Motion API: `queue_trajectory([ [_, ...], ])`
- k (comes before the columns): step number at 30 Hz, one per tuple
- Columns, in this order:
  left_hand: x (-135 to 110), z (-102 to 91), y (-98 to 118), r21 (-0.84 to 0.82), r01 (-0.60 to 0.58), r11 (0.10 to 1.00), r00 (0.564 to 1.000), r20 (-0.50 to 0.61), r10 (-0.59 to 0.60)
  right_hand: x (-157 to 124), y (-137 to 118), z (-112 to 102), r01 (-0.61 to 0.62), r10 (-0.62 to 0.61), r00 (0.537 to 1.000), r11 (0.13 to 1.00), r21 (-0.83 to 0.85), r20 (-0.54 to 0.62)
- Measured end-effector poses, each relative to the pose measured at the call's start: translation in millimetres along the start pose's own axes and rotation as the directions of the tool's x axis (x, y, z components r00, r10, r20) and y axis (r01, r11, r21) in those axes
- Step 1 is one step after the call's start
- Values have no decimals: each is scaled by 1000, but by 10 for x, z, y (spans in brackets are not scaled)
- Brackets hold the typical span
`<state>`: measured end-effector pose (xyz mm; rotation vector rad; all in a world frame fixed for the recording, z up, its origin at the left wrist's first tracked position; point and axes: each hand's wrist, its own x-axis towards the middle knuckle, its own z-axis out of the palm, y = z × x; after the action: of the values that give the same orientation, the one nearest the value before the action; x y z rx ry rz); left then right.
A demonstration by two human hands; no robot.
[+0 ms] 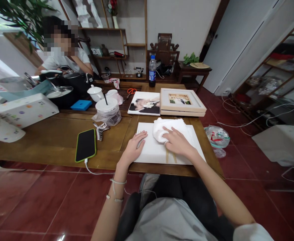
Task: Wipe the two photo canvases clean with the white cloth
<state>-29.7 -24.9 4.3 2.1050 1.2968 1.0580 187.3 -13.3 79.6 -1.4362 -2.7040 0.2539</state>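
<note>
A white flat board (153, 152) lies on the wooden table (58, 134) in front of me. My left hand (134, 146) rests flat on the board's left part, fingers stretched out. My right hand (176, 141) presses down on a white folded cloth (168, 126) that lies on the board's far half, fingers spread over it.
A phone in a green case (85, 145) lies left of the board, cable attached. Beyond stand a framed picture (181, 101), a photo print (144, 103), a lidded cup in a plastic bag (107, 111) and a bottle (152, 71). A person (61, 50) sits at the far left.
</note>
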Motion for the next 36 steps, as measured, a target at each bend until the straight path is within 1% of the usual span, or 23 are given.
queue_trajectory([
  [2,2,2,5,0,0,1000,1000,-1,0,24,-50,37,13,-13,1000,1000,-25,-27],
  [4,4,2,16,4,8,1000,1000,0,-8,-50,-149,77,32,-33,999,999,-37,-25],
  [7,5,-6,38,9,18,1000,1000,7,-18,-308,-353,126,76,-76,997,997,-18,-7],
  [10,6,-19,49,14,-1,1000,1000,21,1,-609,-532,117,146,-147,989,989,24,33],
  [13,8,-23,39,21,-23,1000,999,29,22,-798,-583,39,234,-247,962,966,109,118],
  [15,9,-17,24,22,-28,999,999,33,27,-825,-528,-17,253,-277,951,953,166,141],
  [17,8,-8,7,20,-29,999,999,35,29,-769,-420,-46,214,-240,962,958,189,130],
  [19,7,0,-8,16,-26,1000,999,29,26,-637,-284,-43,131,-148,985,976,173,91],
  [22,6,5,-24,14,-16,1000,999,31,16,-332,-97,-15,0,-3,1000,991,133,22],
  [24,5,4,-30,11,-15,1000,999,41,14,-97,-25,-7,-46,48,999,992,118,-13],
  [27,7,-1,-24,12,-20,1000,999,46,19,226,-38,-16,-33,37,999,995,98,-38],
  [30,15,-12,2,20,-24,1000,999,46,24,467,-165,-23,48,-45,999,993,108,-29],
  [33,22,-26,29,22,-26,999,999,39,25,607,-294,-11,85,-82,996,989,122,-29],
  [36,22,-31,30,20,-22,1000,999,28,21,636,-309,12,72,-69,997,990,122,-36],
])
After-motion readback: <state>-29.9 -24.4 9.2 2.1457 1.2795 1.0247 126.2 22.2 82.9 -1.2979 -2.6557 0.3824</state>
